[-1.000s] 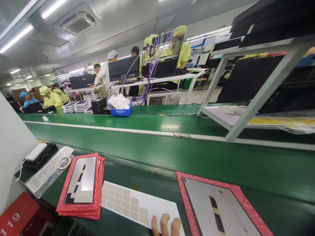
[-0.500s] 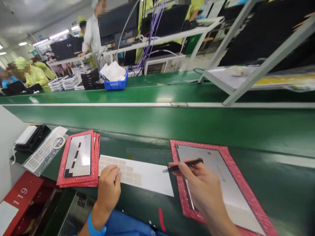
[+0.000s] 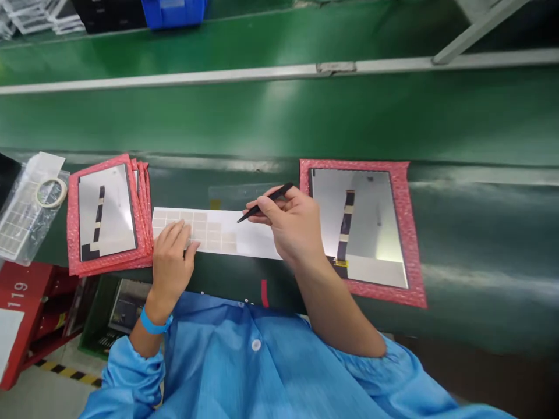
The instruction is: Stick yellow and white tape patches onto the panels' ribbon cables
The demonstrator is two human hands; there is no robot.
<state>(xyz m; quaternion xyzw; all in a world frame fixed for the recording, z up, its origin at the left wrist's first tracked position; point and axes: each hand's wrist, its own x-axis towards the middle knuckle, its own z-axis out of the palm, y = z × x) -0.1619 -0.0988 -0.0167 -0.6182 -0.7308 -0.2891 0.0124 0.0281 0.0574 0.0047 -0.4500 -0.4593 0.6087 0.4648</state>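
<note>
Black tweezers (image 3: 266, 202) are pinched in my right hand (image 3: 297, 224), their tips just above the bare right part of a white label sheet (image 3: 257, 240). Beige rectangular stickers (image 3: 213, 234) cover the left part of that sheet. My left hand (image 3: 172, 256) lies on the sheet's left end, fingers stretched out flat. To the right, a display panel (image 3: 371, 215) with a black-and-beige ribbon strip (image 3: 346, 224) rests on a pink bubble-wrap bag (image 3: 414, 256); my right forearm crosses its lower left corner. On the left is a similar panel (image 3: 116, 209) on stacked pink bags (image 3: 142, 233).
At far left, a tape roll (image 3: 51, 192) lies on a plastic bag of sticker sheets (image 3: 21, 221). A red cabinet (image 3: 30, 291) marked 119 stands below the bench edge. A white rail (image 3: 262, 74) runs across the green bench, with a blue bin (image 3: 174, 13) beyond it.
The view has tilted down to the bench. My right hand has moved left with the tweezers, from over the right panel to over the label sheet. My left hand stays on the sheet.
</note>
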